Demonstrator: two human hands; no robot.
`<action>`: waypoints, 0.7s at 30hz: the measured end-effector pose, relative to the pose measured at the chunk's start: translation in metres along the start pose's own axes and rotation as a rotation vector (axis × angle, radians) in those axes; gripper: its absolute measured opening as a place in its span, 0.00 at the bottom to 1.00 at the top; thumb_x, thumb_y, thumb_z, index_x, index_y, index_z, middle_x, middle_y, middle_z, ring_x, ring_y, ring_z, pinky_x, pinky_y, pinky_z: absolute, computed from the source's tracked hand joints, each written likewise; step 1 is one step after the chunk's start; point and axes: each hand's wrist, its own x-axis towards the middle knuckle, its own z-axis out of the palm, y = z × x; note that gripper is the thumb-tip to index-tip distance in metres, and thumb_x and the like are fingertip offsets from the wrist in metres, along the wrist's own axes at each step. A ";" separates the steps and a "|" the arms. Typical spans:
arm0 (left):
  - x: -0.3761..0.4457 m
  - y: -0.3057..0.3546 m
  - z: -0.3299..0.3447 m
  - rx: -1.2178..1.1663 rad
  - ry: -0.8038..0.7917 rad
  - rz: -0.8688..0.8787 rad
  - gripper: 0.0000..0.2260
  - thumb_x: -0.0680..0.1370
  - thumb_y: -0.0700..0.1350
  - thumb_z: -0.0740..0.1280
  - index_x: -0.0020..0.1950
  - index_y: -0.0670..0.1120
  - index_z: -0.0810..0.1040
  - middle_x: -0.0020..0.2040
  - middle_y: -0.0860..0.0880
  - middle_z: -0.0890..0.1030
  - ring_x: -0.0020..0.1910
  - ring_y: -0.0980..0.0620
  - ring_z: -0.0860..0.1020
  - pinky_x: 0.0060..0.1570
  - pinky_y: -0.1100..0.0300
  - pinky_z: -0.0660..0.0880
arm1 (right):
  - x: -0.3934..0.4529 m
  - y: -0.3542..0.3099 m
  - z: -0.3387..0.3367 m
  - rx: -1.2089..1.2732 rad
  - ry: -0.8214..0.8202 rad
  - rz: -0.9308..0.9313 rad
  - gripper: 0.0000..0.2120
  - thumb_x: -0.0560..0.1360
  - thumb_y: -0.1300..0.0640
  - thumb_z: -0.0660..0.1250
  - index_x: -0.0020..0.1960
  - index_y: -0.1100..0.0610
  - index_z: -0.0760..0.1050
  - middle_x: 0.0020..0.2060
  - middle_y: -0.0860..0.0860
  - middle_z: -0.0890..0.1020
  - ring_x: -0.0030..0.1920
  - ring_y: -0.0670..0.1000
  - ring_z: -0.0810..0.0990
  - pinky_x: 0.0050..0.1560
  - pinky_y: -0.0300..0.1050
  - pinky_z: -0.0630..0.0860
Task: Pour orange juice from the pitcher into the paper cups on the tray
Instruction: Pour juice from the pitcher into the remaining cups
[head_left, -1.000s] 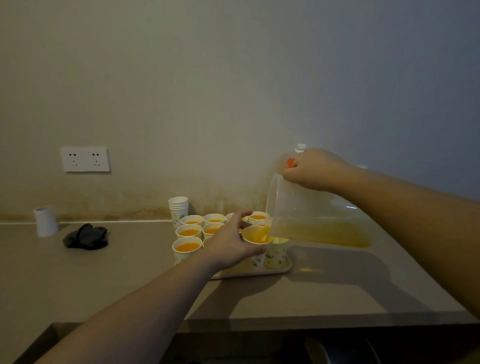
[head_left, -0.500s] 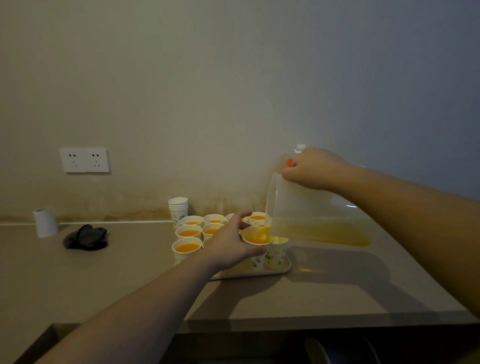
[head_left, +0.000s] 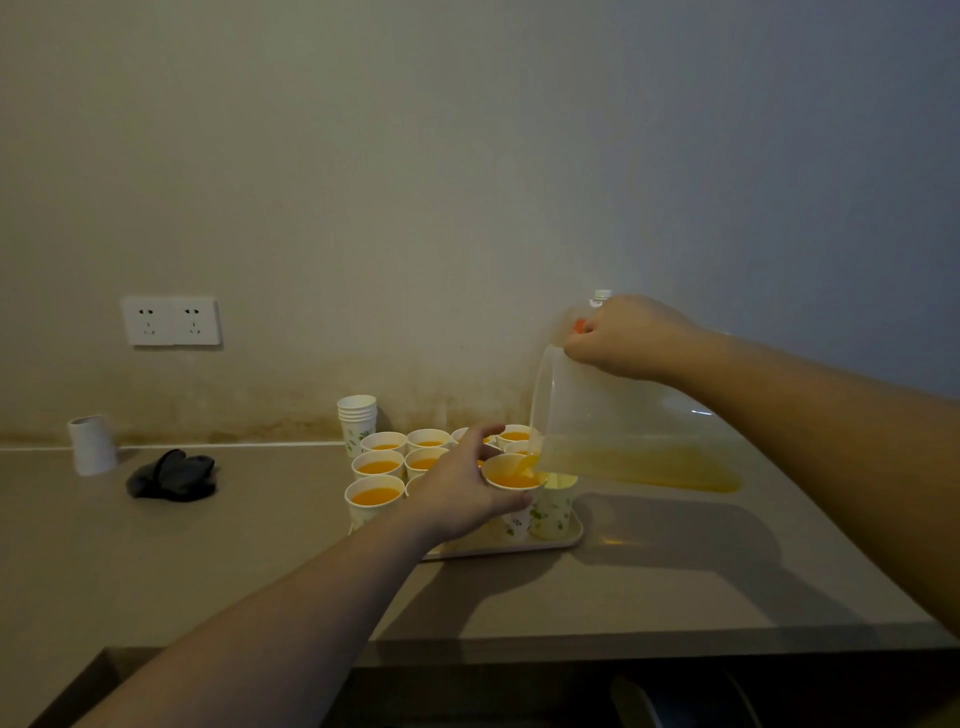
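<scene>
A clear plastic pitcher (head_left: 623, 431) lies tipped far to the left, orange juice pooled along its lower side. My right hand (head_left: 626, 338) grips it near the rim from above. Juice runs from its lip into a paper cup (head_left: 513, 486) with a leaf print, which my left hand (head_left: 460, 486) holds round its side, lifted slightly above the tray (head_left: 569, 538). Several other paper cups with juice (head_left: 375, 499) stand on the tray to the left and behind. One cup (head_left: 555, 506) stands under the pitcher at the tray's right end.
A stack of unused paper cups (head_left: 357, 423) stands behind the tray by the wall. A black crumpled cloth (head_left: 172, 475) and a white roll (head_left: 92, 444) lie at the left of the counter. A double wall socket (head_left: 171, 321) is above them. The counter's front edge (head_left: 623, 642) runs below.
The juice level in the held cup has risen a little. Both hands and the pitcher have stayed almost in place.
</scene>
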 end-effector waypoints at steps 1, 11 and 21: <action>0.000 0.000 0.000 0.000 0.001 -0.001 0.42 0.68 0.57 0.81 0.76 0.62 0.61 0.67 0.56 0.75 0.59 0.52 0.78 0.59 0.49 0.81 | 0.000 0.000 0.000 0.006 -0.003 -0.002 0.18 0.77 0.49 0.58 0.33 0.56 0.72 0.33 0.52 0.73 0.36 0.50 0.72 0.37 0.44 0.65; 0.001 -0.002 0.000 -0.014 -0.003 -0.009 0.41 0.69 0.56 0.80 0.76 0.62 0.60 0.69 0.55 0.75 0.60 0.51 0.78 0.57 0.53 0.81 | 0.002 0.002 0.003 0.010 -0.015 -0.017 0.19 0.74 0.45 0.56 0.33 0.56 0.74 0.33 0.51 0.75 0.40 0.52 0.75 0.40 0.45 0.72; 0.000 -0.002 0.002 -0.013 -0.013 -0.013 0.41 0.70 0.56 0.80 0.77 0.62 0.60 0.70 0.55 0.74 0.61 0.51 0.78 0.57 0.54 0.81 | 0.000 -0.001 0.003 0.042 -0.016 0.004 0.17 0.76 0.48 0.59 0.33 0.57 0.73 0.33 0.52 0.75 0.39 0.55 0.75 0.36 0.45 0.64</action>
